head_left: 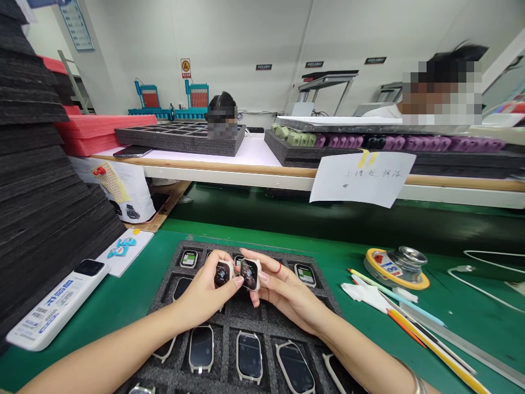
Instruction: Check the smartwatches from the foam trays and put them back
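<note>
Over a dark foam tray (225, 312), my left hand (213, 287) is closed around a smartwatch case (223, 273) with a lit dark screen. Close beside it, my right hand (276, 279) grips a second smartwatch case (250, 274) by its edges, its screen facing me. My left thumb reaches across to the second case. Several more watch cases lie in the tray's pockets, among them a dark-screened one (249, 355) in front and ones with green-and-white screens (305, 274) at the back. My forearms hide some of the pockets.
Right of the tray lie pens and a white cloth (363, 293), a steel ruler (471, 345) and a round tape roll (396, 268). A white box (57, 306) and black foam sheets (36, 164) stand left. A shelf (246, 174) with foam trays crosses behind; people sit beyond it.
</note>
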The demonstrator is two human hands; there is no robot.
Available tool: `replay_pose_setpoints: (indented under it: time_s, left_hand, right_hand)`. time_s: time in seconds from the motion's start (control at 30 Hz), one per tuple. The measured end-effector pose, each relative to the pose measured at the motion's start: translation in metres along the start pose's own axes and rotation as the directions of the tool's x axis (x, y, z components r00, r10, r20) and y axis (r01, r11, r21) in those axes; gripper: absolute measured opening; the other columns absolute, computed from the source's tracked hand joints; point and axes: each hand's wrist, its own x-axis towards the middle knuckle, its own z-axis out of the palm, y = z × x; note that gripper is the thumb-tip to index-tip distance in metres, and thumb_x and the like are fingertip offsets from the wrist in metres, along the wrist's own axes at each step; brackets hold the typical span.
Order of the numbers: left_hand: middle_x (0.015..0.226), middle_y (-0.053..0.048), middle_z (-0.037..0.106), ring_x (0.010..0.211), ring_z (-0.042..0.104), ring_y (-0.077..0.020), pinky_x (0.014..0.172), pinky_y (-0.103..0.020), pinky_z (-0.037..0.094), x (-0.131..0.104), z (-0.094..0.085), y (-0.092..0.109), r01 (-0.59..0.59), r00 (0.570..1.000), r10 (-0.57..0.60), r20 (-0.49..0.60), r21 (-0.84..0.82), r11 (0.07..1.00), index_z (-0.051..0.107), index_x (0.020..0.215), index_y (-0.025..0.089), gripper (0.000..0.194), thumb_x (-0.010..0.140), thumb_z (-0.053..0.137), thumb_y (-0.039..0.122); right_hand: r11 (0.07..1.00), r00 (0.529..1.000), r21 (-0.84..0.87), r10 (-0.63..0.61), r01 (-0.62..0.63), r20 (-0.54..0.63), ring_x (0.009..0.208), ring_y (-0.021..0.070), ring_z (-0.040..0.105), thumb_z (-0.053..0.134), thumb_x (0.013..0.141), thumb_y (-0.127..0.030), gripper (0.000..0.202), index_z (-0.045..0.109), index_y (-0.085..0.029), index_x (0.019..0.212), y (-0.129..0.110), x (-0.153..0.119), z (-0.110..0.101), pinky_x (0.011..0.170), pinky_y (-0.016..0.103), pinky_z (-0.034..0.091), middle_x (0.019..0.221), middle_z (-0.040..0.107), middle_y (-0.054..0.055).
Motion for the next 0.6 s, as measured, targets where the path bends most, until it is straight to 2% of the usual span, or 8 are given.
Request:
replay_pose_setpoints:
  time_s: [0.1, 0.17, 0.23, 0.33, 0.43, 0.6]
  left_hand:
    - [0.105, -0.003, 0.057, 0.094, 0.056, -0.0171, 0.085, -0.032, 0.044, 0.0, 0.001, -0.002, 0.04, 0.997, -0.031, 0.068, -0.132, 0.991, 0.04, 0.111, 0.025, 0.039, 0.083, 0.067, 0.03]
    - [0.108, -0.005, 0.059, 0.096, 0.058, -0.0177, 0.084, -0.032, 0.044, 0.001, 0.0, -0.001, 0.06, 0.995, -0.045, 0.085, -0.188, 0.98, 0.04, 0.117, 0.024, 0.044, 0.082, 0.067, 0.026]
    - [0.104, -0.005, 0.06, 0.088, 0.059, -0.0168, 0.076, -0.03, 0.045, 0.002, -0.001, 0.001, 0.108, 0.992, -0.089, 0.09, -0.231, 0.967, 0.044, 0.119, 0.023, 0.042, 0.082, 0.064, 0.027]
    - [0.099, -0.006, 0.062, 0.074, 0.058, -0.0145, 0.063, -0.027, 0.044, 0.005, -0.003, 0.006, 0.192, 0.981, -0.164, 0.109, -0.348, 0.918, 0.052, 0.12, 0.02, 0.038, 0.086, 0.057, 0.036]
    - [0.096, -0.008, 0.065, 0.074, 0.062, -0.016, 0.064, -0.027, 0.046, 0.006, -0.004, 0.011, 0.214, 0.976, -0.175, 0.128, -0.447, 0.868, 0.058, 0.118, 0.017, 0.039, 0.087, 0.054, 0.041]
    - [0.094, -0.01, 0.07, 0.074, 0.067, -0.0189, 0.066, -0.029, 0.05, 0.006, -0.005, 0.014, 0.253, 0.967, -0.204, 0.151, -0.487, 0.836, 0.061, 0.121, 0.016, 0.043, 0.085, 0.06, 0.04]
  right_hand:
    - [0.999, 0.998, -0.01, -0.032, 0.031, -0.056, 0.066, 0.012, 0.06, 0.072, 0.082, -0.039, 0.05, 0.061, -0.026, 0.129, 0.001, 0.001, -0.001, 0.068, 0.031, 0.05, 0.101, 0.068, 0.004]
    - [0.997, 0.992, -0.052, -0.063, 0.058, -0.106, 0.065, 0.0126, 0.059, 0.07, 0.083, -0.043, 0.051, 0.06, -0.024, 0.129, 0.002, 0.002, -0.002, 0.067, 0.032, 0.049, 0.105, 0.069, 0.007]
    - [0.992, 0.984, -0.101, -0.095, 0.081, -0.149, 0.063, 0.0131, 0.06, 0.068, 0.084, -0.046, 0.048, 0.061, -0.023, 0.125, 0.003, 0.003, -0.004, 0.064, 0.032, 0.049, 0.108, 0.07, 0.009]
    - [0.983, 0.978, -0.151, -0.126, 0.101, -0.167, 0.059, 0.0137, 0.06, 0.063, 0.086, -0.05, 0.043, 0.063, -0.021, 0.118, 0.005, 0.005, -0.007, 0.059, 0.031, 0.049, 0.099, 0.072, 0.008]
    - [0.978, 0.979, -0.174, -0.141, 0.115, -0.147, 0.057, 0.013, 0.059, 0.061, 0.087, -0.049, 0.039, 0.065, -0.019, 0.113, 0.006, 0.006, -0.009, 0.058, 0.03, 0.05, 0.088, 0.07, 0.005]
    - [0.96, 0.974, -0.245, -0.177, 0.139, -0.14, 0.06, 0.0117, 0.06, 0.067, 0.084, -0.043, 0.042, 0.061, -0.021, 0.119, 0.003, 0.003, -0.007, 0.059, 0.029, 0.051, 0.089, 0.067, 0.003]
